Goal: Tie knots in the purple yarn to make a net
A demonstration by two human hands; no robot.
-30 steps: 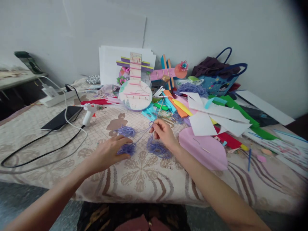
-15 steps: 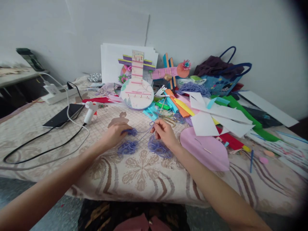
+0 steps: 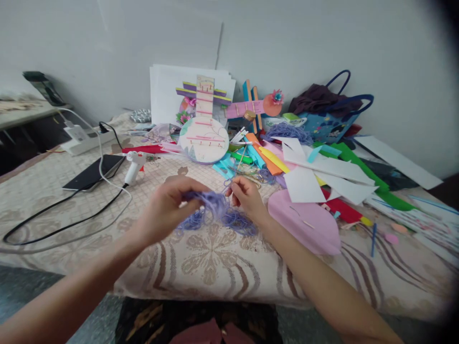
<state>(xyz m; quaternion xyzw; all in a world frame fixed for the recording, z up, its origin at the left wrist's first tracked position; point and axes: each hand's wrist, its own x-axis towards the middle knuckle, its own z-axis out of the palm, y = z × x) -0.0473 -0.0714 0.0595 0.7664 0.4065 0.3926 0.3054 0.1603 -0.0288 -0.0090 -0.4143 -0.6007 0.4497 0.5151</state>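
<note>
A loose tangle of purple yarn (image 3: pixel 215 205) is partly lifted off the patterned tablecloth (image 3: pixel 211 258). My left hand (image 3: pixel 175 203) is closed on a bundle of its strands, slightly blurred. On the other side, my right hand (image 3: pixel 245 196) pinches a thin strand of the same yarn between thumb and fingers. More of the yarn lies in a heap on the cloth, below and between both hands. A pink paper piece (image 3: pixel 304 222) lies just right of my right wrist.
A white glue gun (image 3: pixel 134 167) stands at left beside a dark flat pad (image 3: pixel 95 173) and cables. Behind are a decorated round board (image 3: pixel 203 139) and more purple yarn (image 3: pixel 289 133). White paper scraps (image 3: pixel 304 185) pile up at right, before a blue bag (image 3: pixel 328 125).
My left hand has risen and moved a little right, lifting its yarn bundle off the cloth towards my right hand. My right hand stays nearly in place.
</note>
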